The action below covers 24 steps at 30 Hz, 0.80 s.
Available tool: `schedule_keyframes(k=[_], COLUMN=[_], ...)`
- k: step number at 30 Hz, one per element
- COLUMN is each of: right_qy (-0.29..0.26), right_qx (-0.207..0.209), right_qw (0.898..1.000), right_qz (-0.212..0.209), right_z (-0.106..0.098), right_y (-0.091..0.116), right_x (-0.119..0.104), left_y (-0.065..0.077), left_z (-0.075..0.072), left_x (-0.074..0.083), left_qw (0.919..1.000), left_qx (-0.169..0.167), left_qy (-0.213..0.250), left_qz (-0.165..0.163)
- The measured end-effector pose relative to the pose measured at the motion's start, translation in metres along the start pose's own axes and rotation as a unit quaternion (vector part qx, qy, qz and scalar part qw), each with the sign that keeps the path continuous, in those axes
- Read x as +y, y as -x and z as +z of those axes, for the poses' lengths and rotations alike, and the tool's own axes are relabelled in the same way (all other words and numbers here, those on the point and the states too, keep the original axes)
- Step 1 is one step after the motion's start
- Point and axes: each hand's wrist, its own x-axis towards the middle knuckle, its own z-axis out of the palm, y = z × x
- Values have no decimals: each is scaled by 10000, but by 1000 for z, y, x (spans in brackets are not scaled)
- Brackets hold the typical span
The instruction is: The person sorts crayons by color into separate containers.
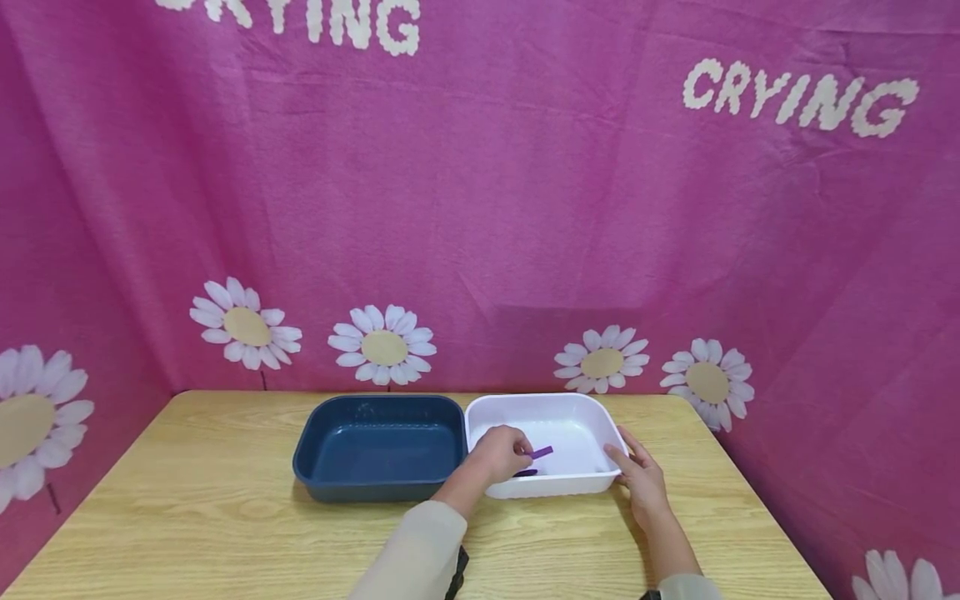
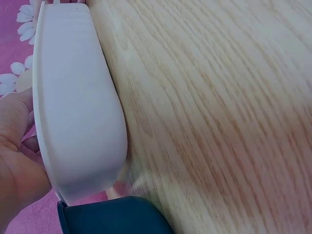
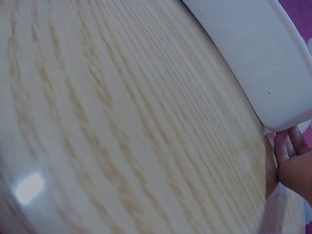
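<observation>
A white basin (image 1: 551, 485) stands on the wooden table, and my left hand (image 1: 498, 454) reaches over its front left into it. Between the curled fingertips of that hand is one end of a small purple strip (image 1: 542, 452). A second, darker purple piece (image 1: 527, 472) lies just below, near the basin's front wall. The left wrist view shows the hand (image 2: 19, 156) behind the basin's rim, the strip hidden there. My right hand (image 1: 642, 479) grips the basin's right side, thumb over the rim and fingers outside; its fingers also show in the right wrist view (image 3: 292, 151).
Against the white basin's left side stands a dark blue basin (image 1: 375, 492) with nothing visible in it. Both are on a light wooden table (image 1: 225, 533) near its back edge. A pink cloth (image 1: 480, 208) with daisies and lettering hangs behind and at the sides.
</observation>
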Motion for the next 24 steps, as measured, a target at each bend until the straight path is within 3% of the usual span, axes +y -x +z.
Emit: schedule_keyframes(k=[12, 24], right_qy=[136, 234], right_qx=[-22, -68], right_qw=[9999, 9997], right_qz=[41, 56], right_z=[-1, -1], right_y=[0, 2], right_x=[1, -2], left_y=[-1, 5], left_z=[-1, -24], left_x=[-6, -7], left_qw=[9997, 9989], left_qx=[-37, 319], left_qy=[222, 122], left_qz=[-87, 335])
